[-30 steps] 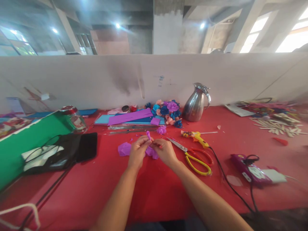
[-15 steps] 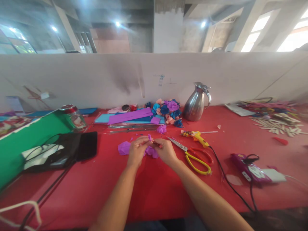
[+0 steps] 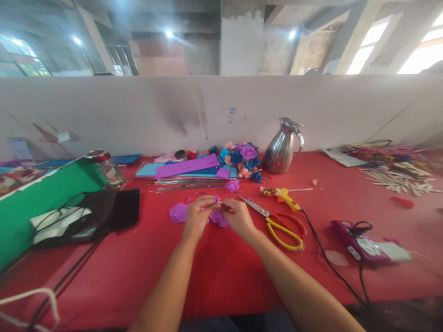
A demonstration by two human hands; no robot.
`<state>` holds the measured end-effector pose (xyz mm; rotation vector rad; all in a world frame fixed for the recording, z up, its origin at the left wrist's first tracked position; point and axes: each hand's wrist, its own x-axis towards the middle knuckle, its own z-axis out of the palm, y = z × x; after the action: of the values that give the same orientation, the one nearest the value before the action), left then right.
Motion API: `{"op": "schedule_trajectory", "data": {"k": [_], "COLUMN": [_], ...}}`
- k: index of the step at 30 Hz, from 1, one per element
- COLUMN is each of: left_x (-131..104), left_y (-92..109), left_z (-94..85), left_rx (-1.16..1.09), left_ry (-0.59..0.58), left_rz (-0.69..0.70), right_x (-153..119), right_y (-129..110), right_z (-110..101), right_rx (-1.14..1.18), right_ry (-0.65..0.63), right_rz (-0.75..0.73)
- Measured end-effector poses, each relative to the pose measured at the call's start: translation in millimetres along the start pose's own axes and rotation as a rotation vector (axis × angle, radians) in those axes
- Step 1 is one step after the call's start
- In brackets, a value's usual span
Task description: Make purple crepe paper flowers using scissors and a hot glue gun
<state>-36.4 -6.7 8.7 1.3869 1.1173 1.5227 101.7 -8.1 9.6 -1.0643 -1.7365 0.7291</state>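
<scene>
Between my fingertips is a small rolled piece of purple crepe paper [image 3: 217, 199], its curled top showing above them. My left hand [image 3: 200, 214] pinches it from the left. From the right, my right hand [image 3: 235, 216] meets it with thumb and fingers pressed together; its grip at the base is partly hidden. Loose purple crepe paper petals [image 3: 178, 213] lie on the red table [image 3: 221, 272] beside my left hand, with more petals [image 3: 219, 219] beneath and between the hands. A finished-looking purple paper flower [image 3: 232, 185] sits just beyond my fingers.
Scissors [image 3: 285, 228] with red and yellow handles and a yellow glue gun [image 3: 287, 199] with a cord lie to the right. Behind stand a steel jug [image 3: 282, 147], paper flowers [image 3: 247, 157] and purple paper strips [image 3: 188, 166]. A black phone [image 3: 125, 210] lies left, a power strip [image 3: 362, 244] right.
The purple paper between my fingertips has turned slightly, and its top now looks rounder and more tightly curled. Both hands stay in nearly the same place.
</scene>
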Motion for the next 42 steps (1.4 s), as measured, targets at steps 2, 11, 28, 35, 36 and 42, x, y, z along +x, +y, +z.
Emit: {"op": "schedule_trajectory", "data": {"k": [2,11,28,35,36,42], "left_x": [0,-1,1,1,1,1], "left_y": [1,8,13,13,12,5], "left_z": [0.2,0.5,1.1,5.7,5.4,0.8], "left_rx": [-0.004,-0.288,-0.392,-0.368,-0.374,-0.360], "left_ry": [0.010,-0.107,0.080,0.151,0.161,0.107], "left_rz": [-0.019,-0.325,-0.228,-0.232,-0.232,-0.199], "right_x": [0,1,1,0,0,0], "right_y": [0,6,-3,-3,-4,-3], "right_z": [1,4,1,1,1,1], "right_rx": [-0.002,0.160,0.156,0.174,0.172,0.156], "right_ry": [-0.012,-0.048,-0.032,0.008,0.010,0.009], "right_rz": [0.008,0.077,0.140,0.134,0.135,0.127]}}
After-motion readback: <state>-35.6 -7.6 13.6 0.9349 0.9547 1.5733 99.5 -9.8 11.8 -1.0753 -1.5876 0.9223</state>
